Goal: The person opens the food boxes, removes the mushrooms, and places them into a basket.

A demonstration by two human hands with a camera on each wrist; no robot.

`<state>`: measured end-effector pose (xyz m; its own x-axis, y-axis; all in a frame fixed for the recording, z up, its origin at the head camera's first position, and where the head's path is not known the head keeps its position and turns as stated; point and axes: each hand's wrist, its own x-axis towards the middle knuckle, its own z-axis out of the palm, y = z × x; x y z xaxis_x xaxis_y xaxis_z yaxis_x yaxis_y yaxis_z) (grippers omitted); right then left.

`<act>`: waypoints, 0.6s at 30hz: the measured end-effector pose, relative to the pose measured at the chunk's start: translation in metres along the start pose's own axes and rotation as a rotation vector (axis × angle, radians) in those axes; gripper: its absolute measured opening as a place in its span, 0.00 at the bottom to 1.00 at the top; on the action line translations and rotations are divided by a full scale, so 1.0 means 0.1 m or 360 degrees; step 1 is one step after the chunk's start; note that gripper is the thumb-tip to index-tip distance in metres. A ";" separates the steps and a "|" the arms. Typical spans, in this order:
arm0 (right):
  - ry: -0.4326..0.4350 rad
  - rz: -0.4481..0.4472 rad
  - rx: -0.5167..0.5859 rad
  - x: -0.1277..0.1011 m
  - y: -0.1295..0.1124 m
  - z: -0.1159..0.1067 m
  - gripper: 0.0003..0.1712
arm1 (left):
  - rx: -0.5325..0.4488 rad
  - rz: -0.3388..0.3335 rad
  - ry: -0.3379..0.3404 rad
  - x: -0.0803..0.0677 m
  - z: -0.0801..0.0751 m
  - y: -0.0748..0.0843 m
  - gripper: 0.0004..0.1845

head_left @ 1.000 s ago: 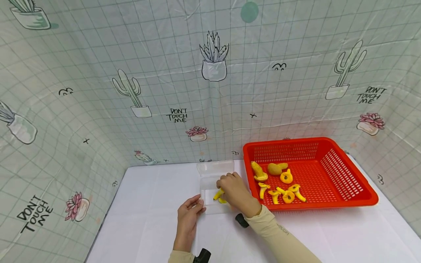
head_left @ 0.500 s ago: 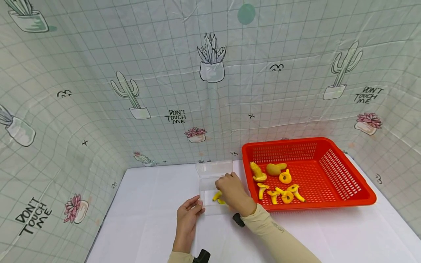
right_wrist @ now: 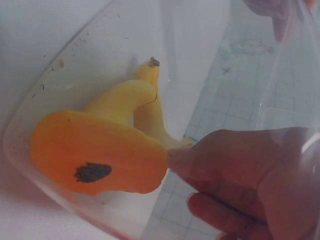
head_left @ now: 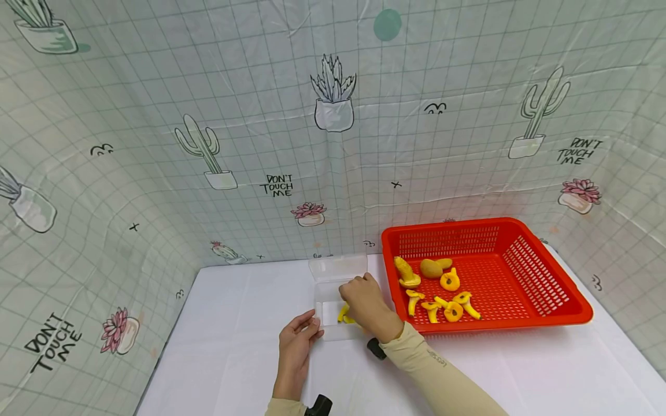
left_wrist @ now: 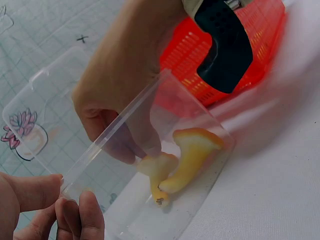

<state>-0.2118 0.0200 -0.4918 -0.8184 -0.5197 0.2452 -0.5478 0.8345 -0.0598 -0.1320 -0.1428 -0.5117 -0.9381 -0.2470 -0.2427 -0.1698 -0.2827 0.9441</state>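
A clear plastic box (head_left: 340, 331) with its lid (head_left: 338, 267) folded back lies on the table. My left hand (head_left: 298, 346) pinches the box's left rim between thumb and fingers. Inside the box, my right hand (head_left: 366, 306) pinches a small yellow mushroom (left_wrist: 159, 170) by its cap, seen through the wall in the left wrist view. Against it leans a second, larger mushroom (right_wrist: 100, 152), its orange cap with a dark spot facing the right wrist camera. In the head view my right hand hides most of both mushrooms.
A red perforated basket (head_left: 520, 325) stands to the right of the box. In its left part lie several yellow mushrooms (head_left: 453, 312) and a brownish-yellow one (head_left: 432, 267). A patterned cloth (head_left: 260, 144) surrounds the white tabletop (head_left: 234, 335) at the back and sides.
My right hand has sunk slightly into the box, and the pinched mushroom has come down against the other one. The left hand keeps its place on the rim. The head view has shifted slightly.
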 end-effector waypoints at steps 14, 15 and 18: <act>0.0036 -0.0040 0.0032 0.01 0.01 0.00 0.14 | -0.0009 0.0005 -0.0006 0.01 0.00 0.01 0.21; 0.0039 -0.0045 0.0048 0.01 0.02 0.00 0.13 | -0.0006 0.0004 -0.0006 0.00 0.00 0.01 0.21; 0.0048 -0.0062 0.0091 0.00 0.02 0.00 0.11 | 0.0007 -0.0008 0.0000 -0.01 0.01 0.01 0.21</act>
<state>-0.2130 0.0216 -0.4924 -0.7913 -0.5449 0.2775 -0.5886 0.8016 -0.1045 -0.1318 -0.1424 -0.5108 -0.9372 -0.2458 -0.2474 -0.1757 -0.2800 0.9438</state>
